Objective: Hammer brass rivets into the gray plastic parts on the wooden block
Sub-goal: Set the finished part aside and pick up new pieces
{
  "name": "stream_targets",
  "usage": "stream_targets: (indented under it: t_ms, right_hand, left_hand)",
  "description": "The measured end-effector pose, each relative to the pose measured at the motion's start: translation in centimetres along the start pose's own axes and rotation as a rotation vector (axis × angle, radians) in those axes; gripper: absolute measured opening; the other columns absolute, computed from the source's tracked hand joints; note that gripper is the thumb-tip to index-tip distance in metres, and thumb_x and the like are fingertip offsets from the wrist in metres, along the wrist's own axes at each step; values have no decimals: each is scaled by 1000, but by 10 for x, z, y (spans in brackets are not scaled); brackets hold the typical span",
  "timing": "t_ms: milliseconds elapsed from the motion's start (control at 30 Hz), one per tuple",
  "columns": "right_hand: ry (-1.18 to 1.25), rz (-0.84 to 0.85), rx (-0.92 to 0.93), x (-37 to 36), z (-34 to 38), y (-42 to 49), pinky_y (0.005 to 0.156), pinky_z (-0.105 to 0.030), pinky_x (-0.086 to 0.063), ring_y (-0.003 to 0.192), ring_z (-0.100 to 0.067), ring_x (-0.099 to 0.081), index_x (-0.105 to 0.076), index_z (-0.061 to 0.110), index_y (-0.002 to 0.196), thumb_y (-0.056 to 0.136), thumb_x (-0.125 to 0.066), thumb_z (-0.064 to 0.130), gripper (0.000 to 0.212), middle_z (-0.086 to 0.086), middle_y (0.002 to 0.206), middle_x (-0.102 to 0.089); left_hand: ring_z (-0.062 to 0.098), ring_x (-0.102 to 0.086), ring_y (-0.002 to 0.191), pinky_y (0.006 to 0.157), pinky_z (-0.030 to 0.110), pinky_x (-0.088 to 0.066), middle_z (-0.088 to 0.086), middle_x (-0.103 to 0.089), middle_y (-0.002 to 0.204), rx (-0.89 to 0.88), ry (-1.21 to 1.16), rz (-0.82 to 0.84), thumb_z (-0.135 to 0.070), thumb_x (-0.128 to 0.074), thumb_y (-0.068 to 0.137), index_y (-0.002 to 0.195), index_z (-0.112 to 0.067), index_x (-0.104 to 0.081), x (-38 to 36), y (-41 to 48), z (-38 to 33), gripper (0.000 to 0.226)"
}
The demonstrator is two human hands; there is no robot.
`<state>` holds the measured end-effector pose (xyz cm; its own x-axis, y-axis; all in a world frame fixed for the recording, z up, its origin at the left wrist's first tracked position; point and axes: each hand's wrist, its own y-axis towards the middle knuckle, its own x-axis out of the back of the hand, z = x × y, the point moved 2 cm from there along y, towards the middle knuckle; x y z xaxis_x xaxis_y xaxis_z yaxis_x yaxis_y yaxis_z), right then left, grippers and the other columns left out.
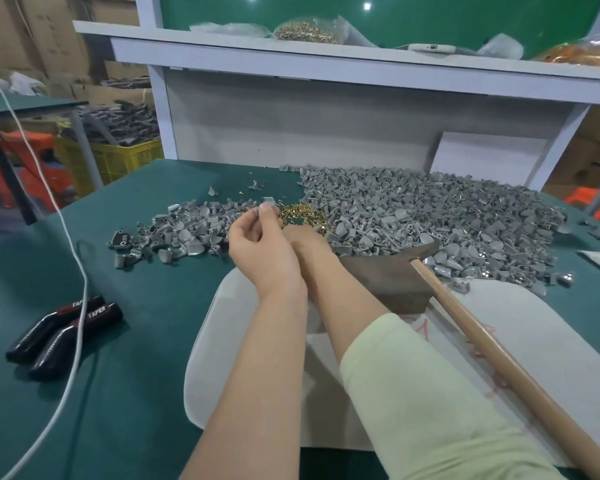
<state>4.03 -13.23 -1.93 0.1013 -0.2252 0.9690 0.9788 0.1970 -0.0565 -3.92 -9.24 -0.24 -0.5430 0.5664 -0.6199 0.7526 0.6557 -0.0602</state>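
The left grip pinches a gray part above the rivets, the right grip lies under it, fingers hidden so its state cannot be told, and the hammer handle slants from the block toward the near right edge, with bare surface at left.

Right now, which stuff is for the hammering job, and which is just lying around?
For the job: gray parts, brass rivets, wooden block, hammer, left hand pinching a gray piece.
Just lying about: two black tools, white cable, yellow crate.
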Motion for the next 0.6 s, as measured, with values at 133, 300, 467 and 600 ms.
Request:
stream_targets:
  t_ms: [133, 300, 467, 600]
  right_hand:
    - [-54, 16, 7, -4, -1, 5, 70, -29, -43, 83, -25, -58, -60, 15, 89, 94, -44, 25, 20, -6, 100, -67]
    - [126, -203, -89, 32, -17, -7, 71, -30, -47, 83, -27, -60, -62, 4, 82, 90, -54, 10, 13, -12, 91, -64]
    - [706, -345, -181, 70, -76, -57, 53, -14, -51, 59, -3, -62, -71, 7, 96, 88, -51, -6, 25, -5, 89, -68]
    - [980, -297, -200, 74, -108, -96, 68, -20, -55, 65, -14, -60, -67, -6, 90, 86, -53, -12, 16, -8, 71, -63]
  left_hand:
    - [7, -63, 79, 82, 25, -52, -4, -67, 81, -14, 20, 27, -16, -60, 93, 85, -20, -58, 0, -2, 1, 9]
    - [6, -60, 77, 73, 15, -47, -2, -65, 83, -49, 110, 131, -17, -61, 92, 78, -23, -60, -3, -2, 2, 15]
    - [5, -60, 77, 71, 11, -46, -6, -65, 81, -147, 425, 433, -17, -62, 91, 82, -20, -61, -11, -13, 9, 9]
    - [14, -62, 89, 86, 28, -48, -7, -66, 85, -247, 879, 752, -25, -64, 89, 84, -22, -62, -20, -33, 23, 6]
